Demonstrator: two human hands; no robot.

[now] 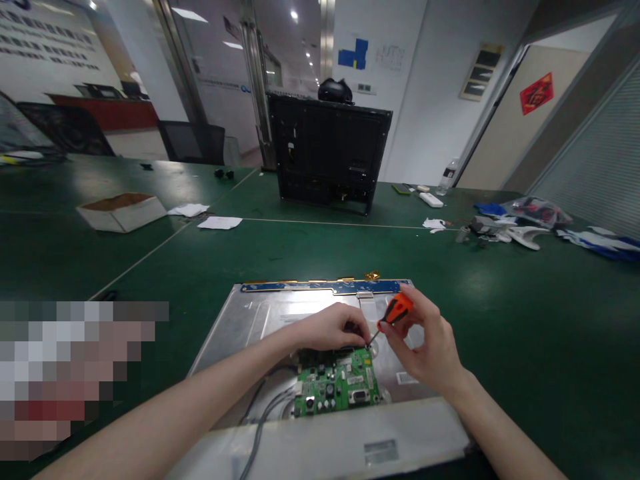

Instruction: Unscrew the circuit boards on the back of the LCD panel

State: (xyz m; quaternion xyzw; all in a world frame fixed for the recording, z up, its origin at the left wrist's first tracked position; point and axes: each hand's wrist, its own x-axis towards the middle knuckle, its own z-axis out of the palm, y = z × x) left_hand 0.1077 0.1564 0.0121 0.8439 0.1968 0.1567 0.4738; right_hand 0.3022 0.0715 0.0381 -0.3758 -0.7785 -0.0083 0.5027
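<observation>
My right hand [427, 337] grips a small screwdriver [397, 308] with an orange and black handle. Its shaft slants down to the upper right corner of a green circuit board [337, 383]. My left hand [333, 327] lies over the board's far edge, fingers curled and pressed together beside the screwdriver tip; whatever they pinch is hidden. Beneath the board is a silver metal display panel [260, 323], with a blue circuit strip [305, 287] along its far edge. Grey cables [265, 417] run from the board's left side over a pale strip [320, 447] at the near edge.
On the green table [525, 320], a black monitor housing [330, 153] stands upright beyond the panel. An open box [123, 213] and papers [220, 223] lie at left. Tools and bags [537, 210] are at right, near a bottle [449, 177]. A blurred patch [65, 380] covers the lower left.
</observation>
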